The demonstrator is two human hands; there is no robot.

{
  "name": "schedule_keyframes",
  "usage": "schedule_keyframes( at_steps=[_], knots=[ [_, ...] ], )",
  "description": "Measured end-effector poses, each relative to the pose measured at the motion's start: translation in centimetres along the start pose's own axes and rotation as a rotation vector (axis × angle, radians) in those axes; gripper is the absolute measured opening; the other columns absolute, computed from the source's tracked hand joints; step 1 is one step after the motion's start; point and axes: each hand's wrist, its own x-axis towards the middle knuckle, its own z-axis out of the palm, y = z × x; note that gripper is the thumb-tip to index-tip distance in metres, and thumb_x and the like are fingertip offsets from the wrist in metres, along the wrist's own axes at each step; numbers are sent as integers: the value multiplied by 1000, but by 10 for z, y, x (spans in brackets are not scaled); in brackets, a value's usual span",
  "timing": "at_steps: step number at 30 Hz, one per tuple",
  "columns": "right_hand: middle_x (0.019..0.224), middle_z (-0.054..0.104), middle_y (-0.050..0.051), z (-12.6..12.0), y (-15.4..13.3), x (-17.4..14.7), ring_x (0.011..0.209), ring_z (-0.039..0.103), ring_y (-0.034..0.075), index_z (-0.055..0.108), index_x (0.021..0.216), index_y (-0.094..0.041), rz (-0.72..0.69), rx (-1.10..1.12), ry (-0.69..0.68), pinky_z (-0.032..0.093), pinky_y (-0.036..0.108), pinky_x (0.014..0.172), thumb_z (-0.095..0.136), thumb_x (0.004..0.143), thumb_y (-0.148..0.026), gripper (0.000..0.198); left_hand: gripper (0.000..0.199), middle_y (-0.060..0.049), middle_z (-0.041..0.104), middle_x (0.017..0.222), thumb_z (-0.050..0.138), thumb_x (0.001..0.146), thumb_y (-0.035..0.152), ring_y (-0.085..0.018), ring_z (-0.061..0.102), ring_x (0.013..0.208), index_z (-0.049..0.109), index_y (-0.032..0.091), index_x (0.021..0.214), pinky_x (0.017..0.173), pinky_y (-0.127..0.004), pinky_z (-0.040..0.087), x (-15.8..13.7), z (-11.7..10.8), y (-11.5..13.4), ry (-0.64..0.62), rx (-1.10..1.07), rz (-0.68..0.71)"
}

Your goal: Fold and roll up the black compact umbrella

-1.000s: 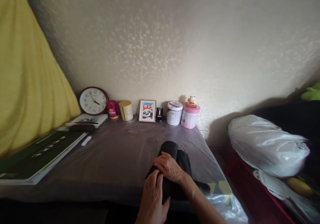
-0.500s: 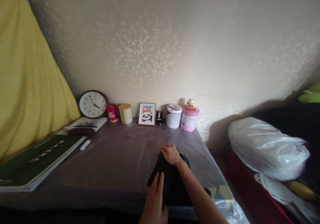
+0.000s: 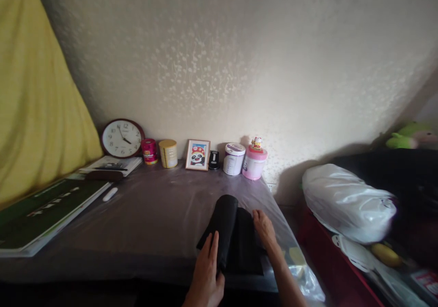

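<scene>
Black cloth [image 3: 243, 238] lies at the table's [image 3: 153, 215] front edge, toward the right corner, one part rounded over! My left hand [image 3: 205, 268] runs straight fingers along its left side; my right hand [image 3: 264, 228], well apart, has curled fingers at its right edge. Clamped? I can't tell for either. Shaping a fold looks like the step in hand; the next move calls for even, light pressure. My left hand covers the near left end, contact at the right fingertips is unclear, and black swallows the layers.
</scene>
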Motion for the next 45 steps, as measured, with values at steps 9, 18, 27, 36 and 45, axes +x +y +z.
schedule_keyframes(
  at_steps=[9, 18, 27, 36, 45],
  knots=[
    [80, 71, 9, 4, -14, 0, 76, 66, 21, 65, 80, -23, 88, 43, 30, 41, 28, 62, 36, 90, -39, 34, 85, -18, 32, 144, 39, 59, -4, -24, 33, 132, 17, 10, 141, 106, -41, 36, 1, -4, 3, -39, 4, -12],
    [71, 69, 9, 2, -13, -5, 69, 64, 23, 61, 69, -22, 161, 165, 127, 40, 29, 59, 37, 85, -37, 33, 87, -20, 27, 146, 39, 60, -5, -26, 31, 133, 14, 10, 141, 107, -44, 32, 1, -3, 7, -97, 7, -68],
    [67, 69, 7, -3, -57, 13, 68, 63, 21, 68, 68, -15, 122, 620, 198, 44, 26, 60, 45, 76, -52, 44, 90, -19, 18, 149, 42, 60, -5, -25, 25, 135, 8, 10, 142, 110, -41, 26, 1, -1, 7, -172, 17, -98],
    [74, 71, 9, 20, -92, 24, 69, 65, 20, 66, 76, -16, 114, 557, 160, 44, 25, 60, 50, 79, -38, 27, 89, -20, 23, 148, 44, 56, -3, -25, 25, 136, 15, 5, 140, 110, -41, 30, 3, 2, 3, -137, 122, -10],
    [54, 62, -4, 20, -109, 12, 44, 56, 11, 59, 80, -20, -19, 514, -9, 39, 21, 50, 41, 86, -31, 22, 66, -24, 54, 123, 50, 60, 10, -31, 51, 117, 40, 3, 126, 94, -43, 48, -3, 16, -16, 11, 322, 61]
  ],
)
